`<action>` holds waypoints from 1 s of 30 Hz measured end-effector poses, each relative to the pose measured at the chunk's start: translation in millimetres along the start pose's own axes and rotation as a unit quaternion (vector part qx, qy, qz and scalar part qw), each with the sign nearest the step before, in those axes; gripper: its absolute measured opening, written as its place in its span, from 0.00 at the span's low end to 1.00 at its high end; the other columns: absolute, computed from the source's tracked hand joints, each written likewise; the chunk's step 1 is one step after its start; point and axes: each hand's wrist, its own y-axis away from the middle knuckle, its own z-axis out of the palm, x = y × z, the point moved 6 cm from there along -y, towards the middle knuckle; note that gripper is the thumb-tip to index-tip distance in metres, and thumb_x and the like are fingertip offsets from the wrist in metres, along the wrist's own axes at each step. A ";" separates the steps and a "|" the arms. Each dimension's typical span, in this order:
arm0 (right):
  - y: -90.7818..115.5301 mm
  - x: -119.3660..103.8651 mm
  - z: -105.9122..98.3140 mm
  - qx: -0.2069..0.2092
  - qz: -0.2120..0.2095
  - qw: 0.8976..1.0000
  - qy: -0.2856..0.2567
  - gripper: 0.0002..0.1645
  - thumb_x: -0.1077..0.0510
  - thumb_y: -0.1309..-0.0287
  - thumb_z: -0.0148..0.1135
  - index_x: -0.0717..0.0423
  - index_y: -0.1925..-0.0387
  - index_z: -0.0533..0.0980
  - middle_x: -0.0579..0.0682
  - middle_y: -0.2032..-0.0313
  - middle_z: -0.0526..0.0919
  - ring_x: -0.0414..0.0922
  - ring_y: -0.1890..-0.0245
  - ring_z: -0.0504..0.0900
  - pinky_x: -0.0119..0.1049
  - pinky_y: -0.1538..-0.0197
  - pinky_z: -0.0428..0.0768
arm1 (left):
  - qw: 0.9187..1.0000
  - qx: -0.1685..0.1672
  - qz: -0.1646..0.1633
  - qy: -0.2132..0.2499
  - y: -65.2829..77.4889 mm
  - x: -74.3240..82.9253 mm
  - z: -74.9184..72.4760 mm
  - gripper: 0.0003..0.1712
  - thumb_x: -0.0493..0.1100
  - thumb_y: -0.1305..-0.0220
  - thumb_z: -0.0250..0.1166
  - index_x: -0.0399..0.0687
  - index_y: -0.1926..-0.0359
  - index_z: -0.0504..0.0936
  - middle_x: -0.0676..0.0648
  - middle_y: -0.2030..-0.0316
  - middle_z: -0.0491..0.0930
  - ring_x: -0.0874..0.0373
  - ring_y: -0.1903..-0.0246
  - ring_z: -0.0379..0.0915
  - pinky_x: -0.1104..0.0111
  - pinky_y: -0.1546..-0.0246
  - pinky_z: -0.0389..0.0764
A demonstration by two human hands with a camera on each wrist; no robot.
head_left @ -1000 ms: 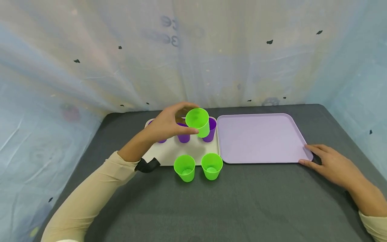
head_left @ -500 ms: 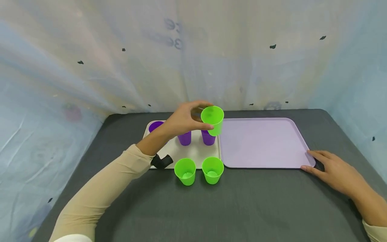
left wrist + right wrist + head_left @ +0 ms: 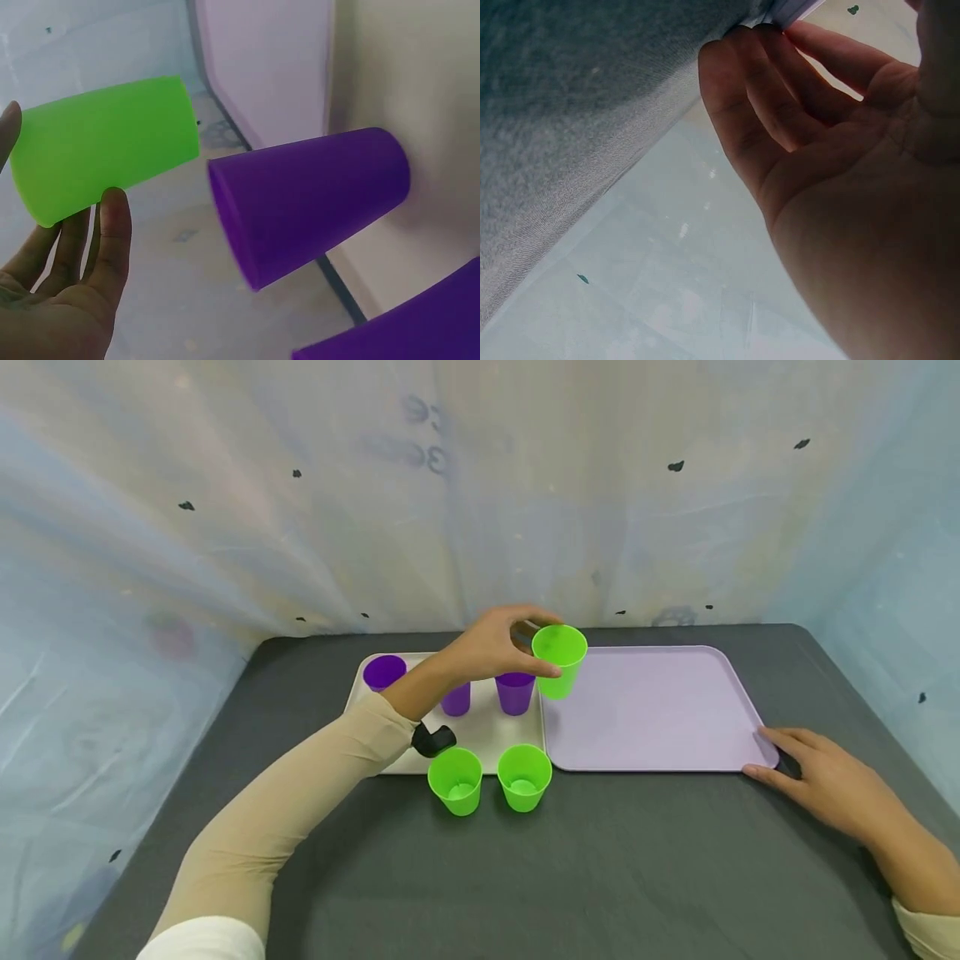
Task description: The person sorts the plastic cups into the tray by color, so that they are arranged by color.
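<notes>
In the head view my left hand (image 3: 495, 647) holds a bright green cup (image 3: 564, 667) upright, near where the two trays meet. The left wrist view shows thumb and fingers on opposite sides of this green cup (image 3: 105, 150), with a purple cup (image 3: 307, 202) close by and apart from it. My right hand (image 3: 832, 789) grips the near right corner of the lavender tray (image 3: 652, 710), thumb on the front edge and fingers at the right edge. Its fingertips (image 3: 724, 64) meet the tray's edge in the right wrist view.
A cream tray (image 3: 487, 739) adjoins the lavender one on the left. On it stand purple cups (image 3: 385, 670), partly hidden by my left arm. Two green cups, one left (image 3: 456, 781) and one right (image 3: 524, 778), stand before it on the dark cloth. A pale curtain (image 3: 480, 502) hangs behind.
My left hand has carried the green cup rightward, from over the cream tray to the lavender tray's left edge. My right hand stays at the tray corner.
</notes>
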 end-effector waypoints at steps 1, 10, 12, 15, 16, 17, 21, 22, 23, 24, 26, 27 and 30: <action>-0.6 0.2 -0.4 -0.005 0.001 1.000 0.000 0.49 0.32 0.39 0.61 0.68 0.34 0.68 0.72 0.40 0.70 0.72 0.43 0.70 0.72 0.50 0.71 | 1.000 -0.005 0.006 -0.008 -3.3 -0.8 1.5 0.39 0.48 0.51 0.81 0.54 0.37 0.77 0.51 0.45 0.79 0.56 0.51 0.82 0.68 0.52 0.85; -1.3 -0.9 -0.4 -0.021 -0.011 1.000 -0.013 0.48 0.33 0.38 0.61 0.67 0.32 0.67 0.72 0.39 0.69 0.71 0.41 0.70 0.71 0.50 0.71 | 0.998 -0.045 0.027 -0.045 -28.4 -0.7 11.6 0.39 0.43 0.50 0.80 0.48 0.36 0.76 0.49 0.42 0.77 0.55 0.47 0.81 0.71 0.50 0.83; -0.6 -1.6 0.1 -0.020 -0.013 1.000 -0.014 0.48 0.34 0.38 0.62 0.67 0.33 0.67 0.71 0.39 0.70 0.70 0.41 0.70 0.71 0.50 0.71 | 0.996 -0.058 0.029 -0.059 -33.0 -1.2 15.7 0.39 0.42 0.50 0.80 0.47 0.36 0.76 0.48 0.41 0.77 0.55 0.47 0.81 0.72 0.50 0.83; 0.0 -1.8 -0.7 -0.017 -0.014 1.000 -0.010 0.48 0.34 0.38 0.62 0.68 0.33 0.68 0.72 0.39 0.70 0.70 0.42 0.70 0.70 0.49 0.71 | 0.993 -0.070 0.033 -0.087 -38.7 -3.3 21.5 0.40 0.43 0.50 0.80 0.47 0.36 0.76 0.48 0.40 0.78 0.55 0.45 0.79 0.72 0.48 0.82; 0.2 -1.9 -1.0 -0.016 -0.013 1.000 -0.009 0.48 0.34 0.38 0.61 0.68 0.33 0.68 0.72 0.39 0.71 0.71 0.42 0.70 0.70 0.49 0.71 | 0.992 -0.072 0.035 -0.097 -40.4 -4.6 23.1 0.39 0.43 0.50 0.80 0.46 0.36 0.76 0.47 0.40 0.78 0.55 0.44 0.79 0.71 0.47 0.81; 0.3 -2.0 -1.4 -0.015 -0.013 1.000 -0.008 0.48 0.34 0.38 0.61 0.68 0.33 0.68 0.72 0.39 0.71 0.71 0.42 0.70 0.70 0.49 0.70 | 0.991 -0.074 0.033 -0.108 -41.5 -6.3 24.7 0.39 0.44 0.50 0.80 0.46 0.36 0.77 0.47 0.40 0.79 0.55 0.44 0.78 0.71 0.46 0.80; 0.7 -2.4 -2.2 -0.015 -0.014 1.000 -0.006 0.48 0.34 0.38 0.61 0.67 0.33 0.68 0.71 0.39 0.71 0.70 0.41 0.70 0.70 0.48 0.70 | 0.983 -0.077 0.010 -0.168 -44.3 -16.6 31.2 0.39 0.49 0.51 0.81 0.48 0.38 0.78 0.49 0.42 0.81 0.56 0.45 0.77 0.68 0.44 0.78; 0.9 -2.3 -2.4 -0.015 -0.014 1.000 -0.006 0.48 0.34 0.37 0.61 0.67 0.33 0.67 0.71 0.39 0.71 0.70 0.41 0.70 0.70 0.48 0.70 | 0.981 -0.078 0.002 -0.176 -44.8 -19.0 33.1 0.39 0.49 0.52 0.81 0.48 0.38 0.79 0.48 0.42 0.81 0.55 0.45 0.78 0.67 0.44 0.79; 1.1 -2.1 -2.8 -0.013 -0.014 1.000 -0.007 0.47 0.34 0.37 0.61 0.67 0.33 0.67 0.71 0.39 0.71 0.70 0.41 0.70 0.70 0.48 0.70 | 0.980 -0.078 -0.005 -0.185 -45.2 -21.2 34.6 0.39 0.49 0.52 0.81 0.48 0.38 0.79 0.49 0.43 0.81 0.55 0.45 0.78 0.66 0.44 0.79; 1.2 -1.9 -2.9 -0.012 -0.015 1.000 -0.005 0.47 0.34 0.37 0.61 0.67 0.33 0.67 0.71 0.39 0.71 0.70 0.41 0.70 0.70 0.49 0.70 | 0.979 -0.077 -0.013 -0.191 -46.1 -23.7 35.9 0.39 0.50 0.53 0.82 0.49 0.38 0.79 0.49 0.43 0.81 0.55 0.45 0.78 0.66 0.45 0.79; 1.2 -1.8 -3.2 -0.010 -0.016 1.000 -0.004 0.47 0.34 0.37 0.61 0.67 0.33 0.68 0.71 0.39 0.71 0.70 0.41 0.70 0.70 0.48 0.70 | 0.979 -0.074 -0.026 -0.191 -47.2 -27.6 37.6 0.40 0.50 0.53 0.82 0.49 0.38 0.79 0.49 0.42 0.81 0.54 0.45 0.78 0.67 0.45 0.80; 1.2 -1.9 -3.2 -0.010 -0.016 1.000 -0.003 0.47 0.34 0.37 0.61 0.67 0.33 0.68 0.71 0.39 0.71 0.70 0.41 0.70 0.70 0.48 0.70 | 0.979 -0.073 -0.031 -0.190 -47.6 -29.5 38.1 0.40 0.50 0.53 0.82 0.49 0.38 0.79 0.49 0.41 0.81 0.54 0.44 0.78 0.67 0.45 0.80; 0.0 -2.2 -3.1 -0.014 -0.015 1.000 0.001 0.48 0.33 0.37 0.61 0.67 0.33 0.68 0.71 0.39 0.71 0.70 0.41 0.70 0.70 0.48 0.70 | 0.979 -0.067 -0.047 -0.189 -47.8 -35.4 38.5 0.40 0.51 0.52 0.81 0.51 0.36 0.78 0.49 0.40 0.80 0.54 0.44 0.78 0.67 0.45 0.80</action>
